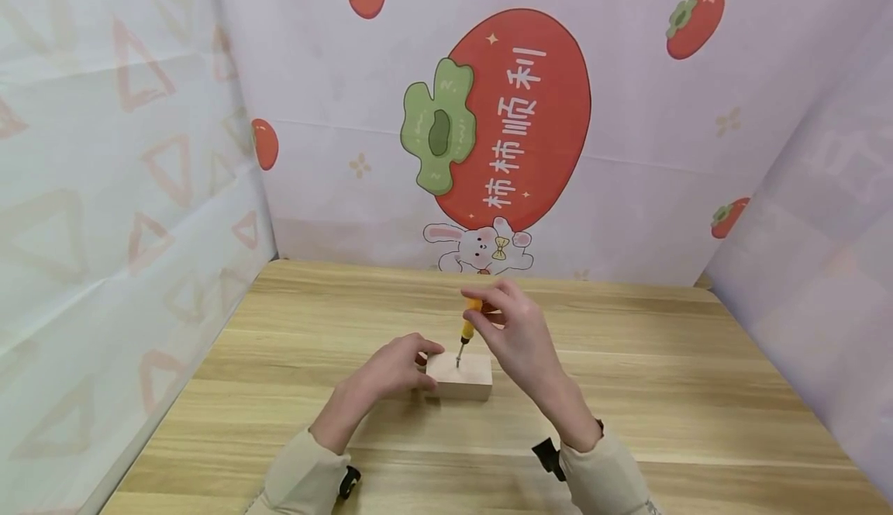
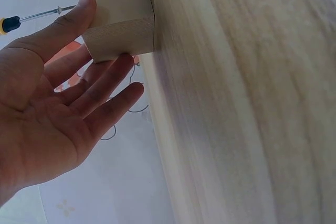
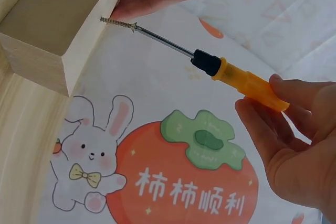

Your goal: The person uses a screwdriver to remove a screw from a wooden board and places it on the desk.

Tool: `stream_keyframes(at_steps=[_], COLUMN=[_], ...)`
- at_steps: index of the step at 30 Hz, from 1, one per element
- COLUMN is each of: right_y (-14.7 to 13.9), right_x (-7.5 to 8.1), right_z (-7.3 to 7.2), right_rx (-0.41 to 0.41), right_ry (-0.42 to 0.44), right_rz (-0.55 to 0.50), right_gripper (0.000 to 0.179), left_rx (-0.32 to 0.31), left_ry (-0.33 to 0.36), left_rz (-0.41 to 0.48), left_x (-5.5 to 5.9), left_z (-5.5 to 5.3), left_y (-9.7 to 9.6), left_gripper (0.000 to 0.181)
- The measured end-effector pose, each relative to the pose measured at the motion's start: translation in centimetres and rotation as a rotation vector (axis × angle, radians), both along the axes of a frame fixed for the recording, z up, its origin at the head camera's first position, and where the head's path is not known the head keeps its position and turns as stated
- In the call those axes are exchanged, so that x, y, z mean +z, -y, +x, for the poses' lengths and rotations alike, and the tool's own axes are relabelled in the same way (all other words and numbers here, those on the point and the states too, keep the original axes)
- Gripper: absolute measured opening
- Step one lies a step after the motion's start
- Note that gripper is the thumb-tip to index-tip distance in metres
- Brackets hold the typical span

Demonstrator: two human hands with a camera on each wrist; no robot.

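1. The left hand [image 1: 399,365] is pinching the block's [image 1: 459,391] left end on the table [image 1: 670,391] — firm holding is likely preventing twist.
2. The screw [image 3: 118,23] is standing on its top, thread showing.
3. The right hand [image 1: 519,333] is pinching the driver's [image 3: 247,85] handle — aligning it with the screw seems best.

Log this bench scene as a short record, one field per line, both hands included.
left hand: holds one end of the wooden block
right hand: pinches the screwdriver by its yellow handle
screw: at the block's top face, much thread exposed; depth unclear
screwdriver tip: at the screw's head
surface: wood-grain table, under the block
backdrop: printed with red fruit and a rabbit
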State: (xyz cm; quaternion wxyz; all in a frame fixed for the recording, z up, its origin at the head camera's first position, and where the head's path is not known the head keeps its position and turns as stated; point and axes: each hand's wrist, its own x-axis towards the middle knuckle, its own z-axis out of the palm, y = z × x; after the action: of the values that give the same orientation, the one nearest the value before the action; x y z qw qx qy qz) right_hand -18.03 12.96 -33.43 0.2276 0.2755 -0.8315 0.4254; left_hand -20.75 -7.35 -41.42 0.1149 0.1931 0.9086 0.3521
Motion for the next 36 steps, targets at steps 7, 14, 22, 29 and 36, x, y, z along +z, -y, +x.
stream_keyframes(at_steps=[7,14,22,29,36], right_y=[0.08,0.1,0.07,0.04,0.18], right_x=[-0.21,-0.46,-0.58,-0.55,-0.78], right_z=[-0.03,-0.11,-0.17,-0.16,-0.24], right_rx=[0.075,0.054,-0.037,0.036,0.058], right_ry=[0.041,0.058,0.022,0.038,0.068], right_rz=[-0.052,-0.073,-0.032,-0.067,-0.091], right_gripper=[0.027,0.025,0.026,0.029,0.027], left_rx=[0.001,-0.003,-0.004,-0.004,-0.007], left_ry=[-0.003,0.008,0.009,-0.003,-0.002], left_rz=[0.007,0.014,0.019,0.02,0.008], left_x=[-0.21,-0.19,-0.23,-0.15,-0.07], left_z=[-0.12,-0.14,-0.11,-0.15,-0.09], left_y=[0.05,0.07,0.17,0.14,-0.01], left_gripper=[0.052,0.052,0.053,0.052,0.053])
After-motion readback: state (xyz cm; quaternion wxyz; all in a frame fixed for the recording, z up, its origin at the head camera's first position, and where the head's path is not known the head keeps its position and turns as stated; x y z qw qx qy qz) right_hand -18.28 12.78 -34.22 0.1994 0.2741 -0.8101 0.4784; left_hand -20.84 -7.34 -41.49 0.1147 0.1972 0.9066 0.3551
